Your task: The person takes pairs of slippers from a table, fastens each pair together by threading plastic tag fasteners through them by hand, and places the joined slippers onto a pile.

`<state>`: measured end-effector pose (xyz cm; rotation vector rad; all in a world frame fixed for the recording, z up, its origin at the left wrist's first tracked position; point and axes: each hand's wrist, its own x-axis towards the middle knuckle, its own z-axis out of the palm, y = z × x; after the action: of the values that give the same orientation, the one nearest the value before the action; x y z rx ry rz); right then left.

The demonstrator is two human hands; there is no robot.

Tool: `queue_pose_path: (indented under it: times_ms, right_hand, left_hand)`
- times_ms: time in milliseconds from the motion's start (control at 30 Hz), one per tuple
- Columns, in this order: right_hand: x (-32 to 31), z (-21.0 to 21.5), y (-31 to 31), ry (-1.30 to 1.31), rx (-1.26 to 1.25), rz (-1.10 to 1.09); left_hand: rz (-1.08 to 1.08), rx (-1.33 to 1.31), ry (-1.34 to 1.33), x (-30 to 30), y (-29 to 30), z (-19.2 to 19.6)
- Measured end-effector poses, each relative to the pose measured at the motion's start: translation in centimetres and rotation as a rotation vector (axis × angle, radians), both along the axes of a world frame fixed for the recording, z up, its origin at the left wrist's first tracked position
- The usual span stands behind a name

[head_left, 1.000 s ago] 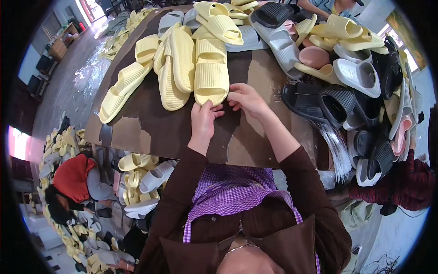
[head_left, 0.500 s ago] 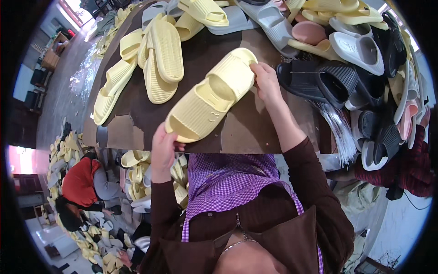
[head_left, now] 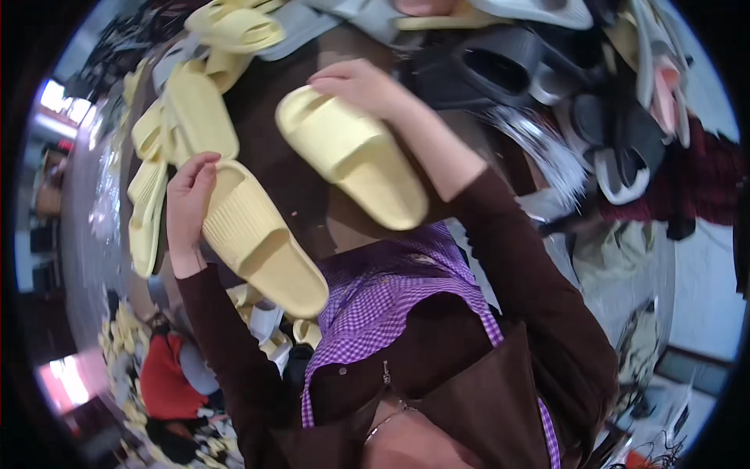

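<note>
My left hand [head_left: 191, 195] grips one pale yellow slide sandal [head_left: 248, 223] at its far end, fingers over the rim. This sandal slants toward me past the table's front edge, its ribbed strap facing up. In my right hand [head_left: 361, 84] is a second pale yellow slide sandal [head_left: 344, 144], held at its far end above the brown table [head_left: 301, 205]. The two sandals are apart, side by side, with their near ends pointing toward me. My right thumb is hidden behind the hand.
More yellow slides [head_left: 199, 109] lie along the table's left side. Black slides [head_left: 500, 62] and grey ones are heaped at the far right, beside a bundle of clear plastic strips [head_left: 539, 133]. A person in a red top [head_left: 168, 379] bends over piled footwear at lower left.
The two yellow slides, nested together between both hands before, are now separated, one in each hand. My left hand moved left and farther away; my right moved left. The view has shifted too.
</note>
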<state>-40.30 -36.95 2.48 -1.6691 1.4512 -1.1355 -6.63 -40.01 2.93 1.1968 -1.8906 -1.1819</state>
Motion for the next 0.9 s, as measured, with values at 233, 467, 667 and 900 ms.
queue_pose_path:
  times_ms: [233,467,667,900]
  right_hand:
    - [7.2,-2.4,4.5,0.065,-0.452,-0.028]
    - [0.3,-6.5,10.1,-1.118,0.269,-0.283]
    - [-0.9,-6.1,8.9,-1.421,0.134,-0.507]
    - [-2.1,-7.0,7.7,-1.465,0.280,-0.438]
  left_hand:
    - [0.315,-0.516,-0.055,0.0,2.3,-0.9]
    - [0.400,-0.552,0.032,-1.3,8.0,-0.6]
    - [0.368,-0.345,0.217,-3.7,11.2,-1.3]
    - [0.321,-0.323,0.177,-4.8,12.0,-1.8]
